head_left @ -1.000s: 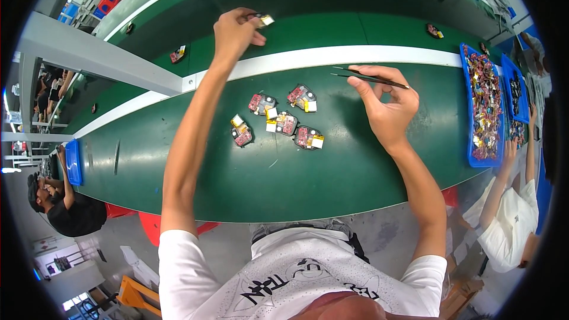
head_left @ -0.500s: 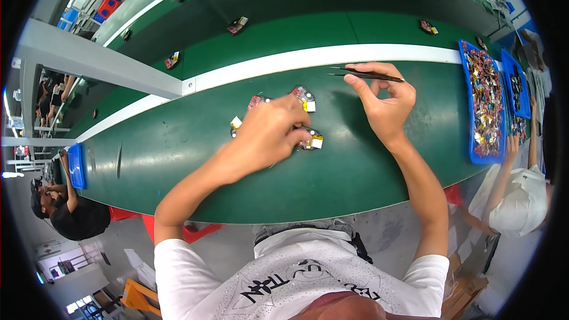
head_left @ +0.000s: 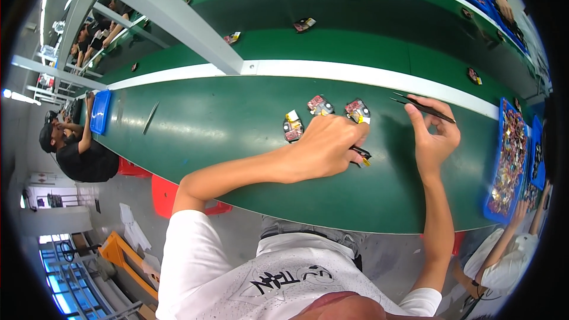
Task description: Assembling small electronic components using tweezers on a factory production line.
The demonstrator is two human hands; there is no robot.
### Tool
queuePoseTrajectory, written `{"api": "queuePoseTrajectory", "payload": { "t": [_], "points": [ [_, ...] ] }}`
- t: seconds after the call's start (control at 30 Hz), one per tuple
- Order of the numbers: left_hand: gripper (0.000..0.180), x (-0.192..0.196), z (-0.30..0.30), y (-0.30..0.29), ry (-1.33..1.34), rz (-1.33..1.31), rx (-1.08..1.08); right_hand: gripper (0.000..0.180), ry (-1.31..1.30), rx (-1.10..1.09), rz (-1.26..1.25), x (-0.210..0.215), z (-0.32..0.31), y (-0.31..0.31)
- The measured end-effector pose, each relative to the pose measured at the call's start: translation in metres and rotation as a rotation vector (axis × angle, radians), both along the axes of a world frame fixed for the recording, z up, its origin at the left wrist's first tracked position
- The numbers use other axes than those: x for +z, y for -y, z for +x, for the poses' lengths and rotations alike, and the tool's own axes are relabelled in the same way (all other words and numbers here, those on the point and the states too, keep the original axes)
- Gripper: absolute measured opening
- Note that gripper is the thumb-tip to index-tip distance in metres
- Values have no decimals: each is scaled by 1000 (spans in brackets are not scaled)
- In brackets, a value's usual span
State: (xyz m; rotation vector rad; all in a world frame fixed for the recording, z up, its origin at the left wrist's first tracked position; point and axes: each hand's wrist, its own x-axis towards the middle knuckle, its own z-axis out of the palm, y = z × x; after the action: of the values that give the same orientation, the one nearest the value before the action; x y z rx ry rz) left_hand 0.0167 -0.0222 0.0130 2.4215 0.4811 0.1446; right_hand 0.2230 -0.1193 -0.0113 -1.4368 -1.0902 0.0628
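I see from afar: L hand (head_left: 326,149) clamped on black module (head_left: 361,152) at desk (head_left: 213,124), near other modules (head_left: 320,105); R hand (head_left: 437,133) holds tweezers (head_left: 435,111). Better pinch edge only, w/o pressing yellow tab (head_left: 366,162).

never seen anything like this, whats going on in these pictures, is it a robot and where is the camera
No robot here: these are a person's own two bare hands. The view comes from a fisheye camera worn on the head, looking down, which is why straight edges bend.

On the green table, three small dark modules with reddish and yellow parts show clearly. The left hand is at another, partly hidden module; I can't tell whether it is lifted. The right hand holds dark tweezers, tips pointing left. Farther right stands a blue tray full of small colourful parts.
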Motion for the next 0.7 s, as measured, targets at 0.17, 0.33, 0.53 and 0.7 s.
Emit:
{"api": "queuePoseTrajectory", "payload": {
  "t": [0.17,0.33,0.53,0.7],
  "points": [
    [21,1,8,-18,214,-373,128,18,-148,-16,-17,2,3,3],
    [17,11,19,-30,217,-714,325,19,-544,113,-7,6,4,3],
    [18,-1,25,-26,358,-617,410,17,-357,258,-36,-1,-4,7],
    [14,-12,26,-20,513,-328,367,14,-214,188,-92,-2,-14,8]
  ]
}}
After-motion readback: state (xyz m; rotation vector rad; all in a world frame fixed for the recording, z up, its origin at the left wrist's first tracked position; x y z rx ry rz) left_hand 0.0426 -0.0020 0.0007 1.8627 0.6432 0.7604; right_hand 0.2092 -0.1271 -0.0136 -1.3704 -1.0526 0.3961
